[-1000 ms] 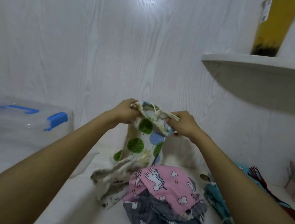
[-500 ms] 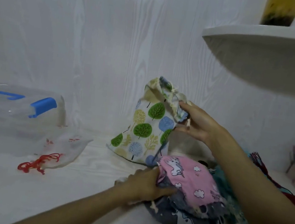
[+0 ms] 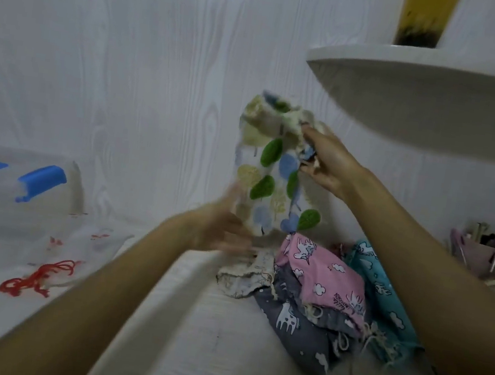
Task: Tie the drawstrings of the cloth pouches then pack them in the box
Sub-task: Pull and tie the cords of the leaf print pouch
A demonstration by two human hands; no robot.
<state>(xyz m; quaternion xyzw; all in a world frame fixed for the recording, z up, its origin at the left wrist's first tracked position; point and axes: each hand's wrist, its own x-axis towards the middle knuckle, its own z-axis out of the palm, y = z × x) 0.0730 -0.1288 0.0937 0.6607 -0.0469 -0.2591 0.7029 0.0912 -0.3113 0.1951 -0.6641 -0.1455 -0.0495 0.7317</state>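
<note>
My right hand [image 3: 327, 163] grips the gathered top of a tree-print cloth pouch [image 3: 269, 171], which hangs in the air above the table. My left hand [image 3: 223, 225] is blurred at the pouch's lower left edge, fingers spread and touching the cloth; whether it grips is unclear. Below lies a pile of pouches: a pink unicorn one [image 3: 323, 271], a grey one [image 3: 293, 324], a teal one [image 3: 381, 288] and a cream one [image 3: 243, 279]. A clear plastic box [image 3: 1, 184] with blue latches stands at the left.
A clear bag [image 3: 82, 243] with red cord [image 3: 36, 277] lies beside the box. A white shelf [image 3: 427, 95] juts out above right, carrying a yellow container [image 3: 425, 18]. A holder with pens [image 3: 485, 252] stands at the far right.
My left hand has come up from the pile to the hanging pouch's lower edge. My right hand has lifted the pouch a little higher, and it now hangs straighter.
</note>
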